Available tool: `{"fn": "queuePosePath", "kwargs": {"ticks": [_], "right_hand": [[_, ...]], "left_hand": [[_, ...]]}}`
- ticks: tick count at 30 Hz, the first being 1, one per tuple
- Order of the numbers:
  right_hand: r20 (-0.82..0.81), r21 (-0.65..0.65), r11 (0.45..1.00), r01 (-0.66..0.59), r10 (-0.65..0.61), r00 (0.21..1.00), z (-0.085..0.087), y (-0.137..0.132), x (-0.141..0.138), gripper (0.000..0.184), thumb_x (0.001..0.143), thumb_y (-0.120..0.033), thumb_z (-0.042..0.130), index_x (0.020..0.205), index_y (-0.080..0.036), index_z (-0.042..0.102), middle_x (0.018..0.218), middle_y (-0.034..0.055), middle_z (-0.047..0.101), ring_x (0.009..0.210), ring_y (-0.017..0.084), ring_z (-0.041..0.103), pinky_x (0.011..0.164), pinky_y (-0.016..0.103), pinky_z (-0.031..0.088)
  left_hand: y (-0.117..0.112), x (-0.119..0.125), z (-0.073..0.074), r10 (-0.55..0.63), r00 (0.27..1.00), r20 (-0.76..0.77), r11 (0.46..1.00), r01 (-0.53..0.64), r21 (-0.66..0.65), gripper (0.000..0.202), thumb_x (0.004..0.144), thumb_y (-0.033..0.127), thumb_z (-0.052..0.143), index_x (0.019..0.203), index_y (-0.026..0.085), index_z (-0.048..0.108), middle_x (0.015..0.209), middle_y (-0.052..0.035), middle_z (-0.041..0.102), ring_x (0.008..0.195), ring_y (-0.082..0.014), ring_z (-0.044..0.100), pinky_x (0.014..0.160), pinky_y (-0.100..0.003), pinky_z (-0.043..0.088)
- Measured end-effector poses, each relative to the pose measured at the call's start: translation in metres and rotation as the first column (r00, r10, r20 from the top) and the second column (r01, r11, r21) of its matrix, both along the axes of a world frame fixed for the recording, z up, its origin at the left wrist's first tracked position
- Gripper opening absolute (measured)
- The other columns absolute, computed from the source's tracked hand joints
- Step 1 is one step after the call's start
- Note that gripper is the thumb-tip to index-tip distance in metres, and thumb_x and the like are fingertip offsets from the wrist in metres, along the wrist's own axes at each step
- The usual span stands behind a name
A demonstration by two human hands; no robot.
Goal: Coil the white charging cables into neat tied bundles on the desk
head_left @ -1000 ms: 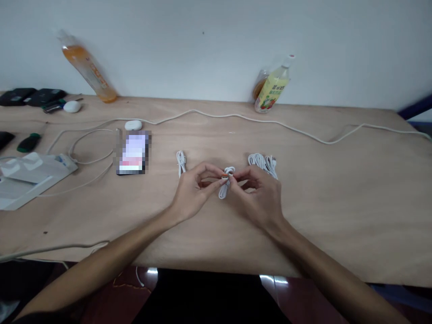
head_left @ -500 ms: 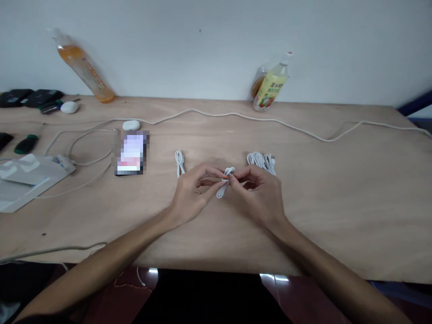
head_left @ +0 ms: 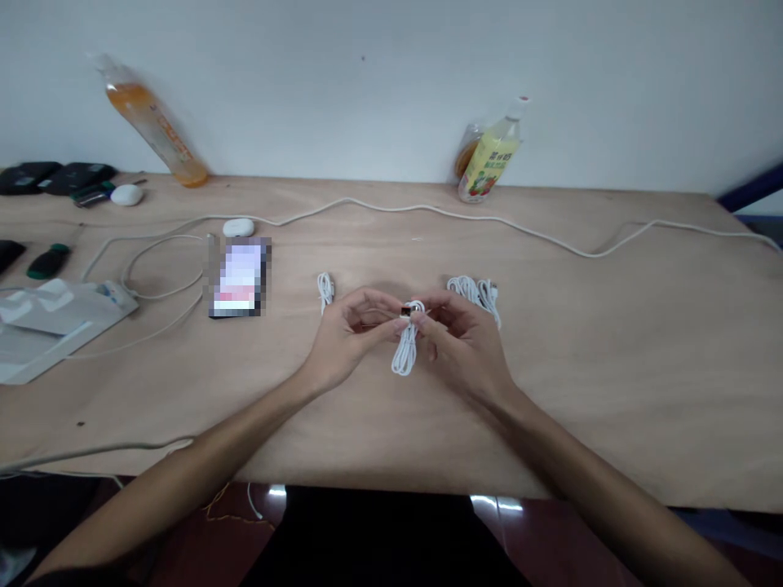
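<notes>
My left hand (head_left: 348, 334) and my right hand (head_left: 460, 338) meet over the middle of the wooden table (head_left: 587, 350). Both pinch the top of a small coiled white cable (head_left: 404, 350), whose plug end shows between the fingertips. The cable's loops hang down toward the table. A second bundled white cable (head_left: 325, 290) lies just left of my left hand. A larger white cable bundle (head_left: 475, 292) lies behind my right hand.
A phone (head_left: 238, 277) lies left of centre, with a white earbud case (head_left: 238, 227) behind it. A long white cord (head_left: 465, 217) runs across the table. Two drink bottles (head_left: 150, 122) (head_left: 489, 155) lean on the wall. Papers (head_left: 42, 322) and dark items sit far left.
Both hands have lifted the coiled cable slightly and closed in on its top, so more of the loops now hang free below the fingers.
</notes>
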State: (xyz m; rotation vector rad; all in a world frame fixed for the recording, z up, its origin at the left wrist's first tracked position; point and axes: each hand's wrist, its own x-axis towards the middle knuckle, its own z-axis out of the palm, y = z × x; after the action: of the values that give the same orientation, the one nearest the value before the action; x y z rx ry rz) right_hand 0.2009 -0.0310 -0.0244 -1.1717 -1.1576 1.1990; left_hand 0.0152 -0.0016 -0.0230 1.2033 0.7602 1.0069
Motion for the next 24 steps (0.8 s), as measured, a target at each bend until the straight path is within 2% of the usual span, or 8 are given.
{"fn": "queuePosePath", "kwargs": {"ticks": [4,12,15,18,20,24], "right_hand": [[-0.041,-0.046,0.998,-0.052,0.05,0.998,-0.0018,0.0028,0.0027,0.036,0.086,-0.059,0.084,0.096,-0.024,0.079,0.07,-0.0017,0.067,0.057,0.014,0.06,0.045,0.026,0.05],[-0.123,-0.093,0.994,-0.05,0.039,0.992,-0.0027,0.0008,0.0025,0.034,0.086,-0.054,0.085,0.101,-0.024,0.081,0.073,-0.0003,0.073,0.062,0.016,0.067,0.052,0.029,0.057],[-0.162,-0.106,0.994,-0.033,0.016,0.987,-0.0032,-0.0001,0.0007,0.034,0.085,-0.053,0.087,0.101,-0.024,0.08,0.073,-0.0005,0.074,0.062,0.016,0.067,0.054,0.03,0.058],[-0.185,-0.127,0.992,-0.015,-0.009,0.983,-0.0038,0.0,0.0008,0.034,0.085,-0.053,0.087,0.1,-0.025,0.077,0.074,-0.0013,0.072,0.061,0.016,0.066,0.055,0.03,0.057],[-0.202,-0.141,0.99,-0.003,-0.025,0.979,-0.004,0.0006,0.0019,0.035,0.083,-0.052,0.089,0.1,-0.025,0.075,0.076,-0.0016,0.071,0.063,0.016,0.065,0.055,0.029,0.056],[-0.181,-0.121,0.992,0.021,-0.043,0.983,-0.0048,0.002,0.0045,0.033,0.084,-0.051,0.088,0.1,-0.026,0.075,0.087,-0.0006,0.071,0.067,0.014,0.064,0.05,0.025,0.051]], "left_hand": [[0.0019,0.0004,-0.004,-0.008,1.0,-0.009,0.998,0.007,-0.057,0.031,0.08,0.032,0.094,0.097,0.018,0.073,0.093,-0.0032,0.082,0.083,-0.0191,0.081,0.079,-0.034,0.069],[0.0026,-0.0004,-0.004,-0.003,1.0,-0.008,0.986,0.001,-0.169,0.03,0.08,0.033,0.094,0.097,0.018,0.075,0.094,-0.0032,0.083,0.082,-0.0171,0.077,0.079,-0.031,0.063],[0.0021,0.0008,-0.005,-0.073,0.996,0.043,0.973,0.081,-0.217,0.031,0.085,0.041,0.092,0.101,0.019,0.077,0.096,-0.0046,0.083,0.085,-0.0178,0.077,0.079,-0.031,0.061],[0.0014,0.0017,-0.0066,-0.206,0.971,0.125,0.94,0.231,-0.252,0.035,0.091,0.052,0.085,0.098,0.019,0.079,0.097,-0.0073,0.082,0.084,-0.0194,0.076,0.081,-0.034,0.061],[0.0013,0.0011,-0.0069,-0.263,0.959,0.109,0.93,0.282,-0.234,0.037,0.094,0.055,0.08,0.097,0.018,0.08,0.094,-0.0073,0.079,0.082,-0.0187,0.074,0.079,-0.033,0.06],[0.0015,-0.0021,-0.0052,-0.256,0.962,-0.089,0.964,0.247,-0.101,0.03,0.096,0.048,0.079,0.102,0.019,0.081,0.085,-0.0026,0.073,0.069,-0.0143,0.061,0.064,-0.028,0.051]]}}
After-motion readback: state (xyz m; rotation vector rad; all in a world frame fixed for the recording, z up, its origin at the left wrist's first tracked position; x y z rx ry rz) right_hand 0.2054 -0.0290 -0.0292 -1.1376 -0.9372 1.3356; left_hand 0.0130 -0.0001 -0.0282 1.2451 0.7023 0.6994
